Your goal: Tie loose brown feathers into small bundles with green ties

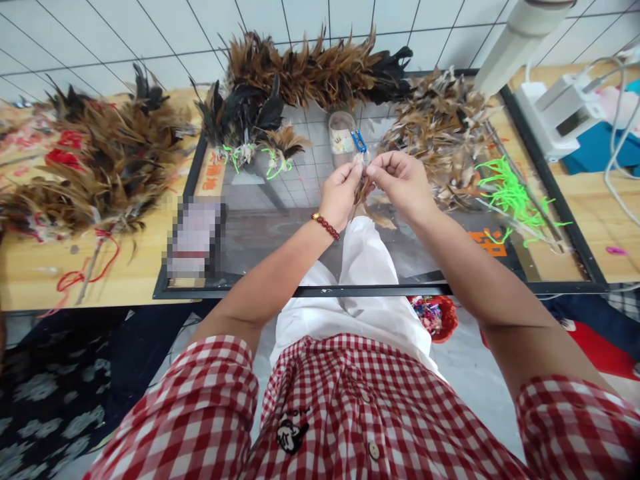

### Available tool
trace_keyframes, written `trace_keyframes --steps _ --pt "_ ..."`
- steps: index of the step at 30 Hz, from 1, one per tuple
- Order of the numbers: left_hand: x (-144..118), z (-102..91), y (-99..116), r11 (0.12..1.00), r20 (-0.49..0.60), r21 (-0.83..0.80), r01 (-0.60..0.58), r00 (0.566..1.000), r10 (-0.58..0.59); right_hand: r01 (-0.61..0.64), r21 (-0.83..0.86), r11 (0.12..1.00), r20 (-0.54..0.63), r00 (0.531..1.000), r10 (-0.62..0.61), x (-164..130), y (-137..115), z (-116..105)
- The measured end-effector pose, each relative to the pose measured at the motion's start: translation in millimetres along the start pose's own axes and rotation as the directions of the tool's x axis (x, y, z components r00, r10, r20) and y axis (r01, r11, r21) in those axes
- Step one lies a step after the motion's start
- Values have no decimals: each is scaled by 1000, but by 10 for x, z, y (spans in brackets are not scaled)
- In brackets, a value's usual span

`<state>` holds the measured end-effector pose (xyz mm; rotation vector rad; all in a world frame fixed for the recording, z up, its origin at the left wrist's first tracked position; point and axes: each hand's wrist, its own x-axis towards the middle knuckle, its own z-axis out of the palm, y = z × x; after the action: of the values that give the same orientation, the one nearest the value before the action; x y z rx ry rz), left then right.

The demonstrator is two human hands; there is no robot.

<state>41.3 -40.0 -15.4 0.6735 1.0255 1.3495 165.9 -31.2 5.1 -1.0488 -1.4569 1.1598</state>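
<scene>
My left hand [340,190], with a red bead bracelet on its wrist, pinches a small bunch of brown feathers [359,193] by its pale upper end. Close against it, my right hand [403,180] has thumb and forefinger pressed together at the same end; whatever lies between them is too small to make out. Just beyond the fingers is a small tub [342,130], with blue-handled snips [359,140] at its side. Two feather bunches tied with green string, a dark one [245,120] and a small brown one [285,143], lie to the left.
A black-framed glass panel [270,250] covers the middle of the table. Feather piles lie at the left [115,153], back [305,70] and right [435,127]. Green strings [510,193] are at the right, near a white power adapter [570,107]. A blurred-out rectangular object [193,237] lies front left.
</scene>
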Motion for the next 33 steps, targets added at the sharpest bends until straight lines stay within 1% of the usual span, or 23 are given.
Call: trace_keyframes --steps 3,5,7,9,13,16,18,21,24,26,30,33 --pt "-2 -2 -21 1000 -10 17 -16 1000 16 34 -89 995 49 998 -30 -28 22 -13" --pt "-12 4 -21 999 -22 42 -17 1000 18 98 -175 980 66 994 -88 -58 15 -18" --pt "-30 18 2 998 -35 62 0 999 3 153 -226 962 81 987 -138 -81 -1 -15" --pt "-54 37 46 998 -40 57 13 999 -11 143 -200 969 71 989 -131 -81 -5 -8" --pt "-97 59 140 1000 -14 18 23 1000 -23 9 -34 999 -40 999 -10 -4 50 -14" --pt "-115 57 161 999 31 29 42 999 -43 -48 54 997 -46 998 51 51 91 -35" --pt "-122 53 154 997 66 52 49 996 -52 -55 82 995 -34 998 57 60 91 -45" --pt "-130 48 140 996 95 76 41 994 -48 -11 76 997 -59 998 15 42 57 -47" --pt "-133 52 138 998 96 66 23 995 -29 32 79 996 -87 996 -25 14 10 -41" --pt "-134 57 144 998 91 59 22 996 -27 40 99 994 -91 995 -31 -1 -16 -35" --pt "-139 60 154 997 94 67 26 995 -32 0 100 995 -92 996 10 -12 -33 -28" --pt "-142 46 145 996 122 91 -2 992 -9 -32 102 994 -106 993 43 -2 -7 -36"
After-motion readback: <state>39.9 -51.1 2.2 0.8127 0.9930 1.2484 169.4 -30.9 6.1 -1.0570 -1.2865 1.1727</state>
